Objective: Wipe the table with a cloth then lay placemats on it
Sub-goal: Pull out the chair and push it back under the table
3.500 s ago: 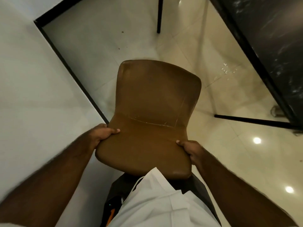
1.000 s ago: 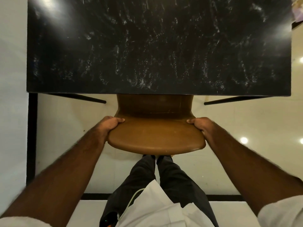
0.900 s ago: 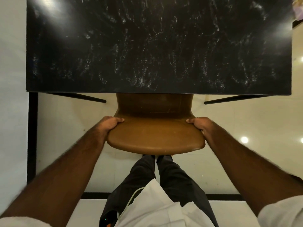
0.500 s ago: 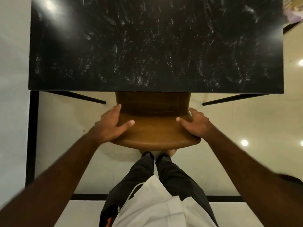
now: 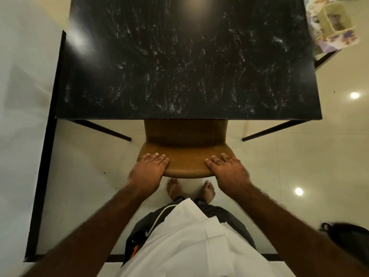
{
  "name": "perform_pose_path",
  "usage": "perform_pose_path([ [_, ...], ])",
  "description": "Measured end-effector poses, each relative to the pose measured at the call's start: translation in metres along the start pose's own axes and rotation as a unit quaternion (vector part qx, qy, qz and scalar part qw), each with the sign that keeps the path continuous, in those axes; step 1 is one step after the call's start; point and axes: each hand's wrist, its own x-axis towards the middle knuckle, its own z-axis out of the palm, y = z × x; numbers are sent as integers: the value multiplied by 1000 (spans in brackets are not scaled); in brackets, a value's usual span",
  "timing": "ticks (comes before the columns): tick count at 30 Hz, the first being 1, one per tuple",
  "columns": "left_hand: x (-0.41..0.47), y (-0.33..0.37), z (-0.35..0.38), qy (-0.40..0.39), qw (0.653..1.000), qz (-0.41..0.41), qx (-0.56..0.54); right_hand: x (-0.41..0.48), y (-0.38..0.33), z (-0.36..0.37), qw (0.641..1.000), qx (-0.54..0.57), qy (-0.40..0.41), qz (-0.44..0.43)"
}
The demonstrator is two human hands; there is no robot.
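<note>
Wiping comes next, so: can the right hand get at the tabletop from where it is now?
Probably yes. The right hand lies flat on the chair, holding nothing. The chair is tucked partly under the table, whose near edge is just beyond the fingertips, and nothing stands between them.

A black counter (image 5: 189, 56) with white veining was seen from above, its polished top marked by pale glare near the far edge and the left corner; it was carried on thin dark legs (image 5: 101, 129) splayed outward onto the floor (image 5: 289, 166); the floor was laid in pale glossy tiles, on which round light reflections (image 5: 354, 95) were thrown at the right; a dark border strip (image 5: 45, 156) was run along its left side; a brown chair (image 5: 185, 136) was stood on the floor, its seat tucked under the counter's near edge; two bare feet (image 5: 173, 188) were planted just behind the chair; a dark bag (image 5: 351, 238), partly cut off, was set at the lower right.
</note>
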Motion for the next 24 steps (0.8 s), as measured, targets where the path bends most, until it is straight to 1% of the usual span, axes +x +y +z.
perform_pose_path([
  [8,-5,7,8,7,1000,9,11,-3,4,10,1000,-12,-5,7],
  [12,-7,8,6,20,1000,0,12,-4,6,14,1000,-3,20,14],
  [16,-13,15,5,46,998,-19,45,-4,3,21,999,2,37,26],
  [24,-14,17,10,57,996,-31,57,-7,-1,25,997,0,71,36],
])
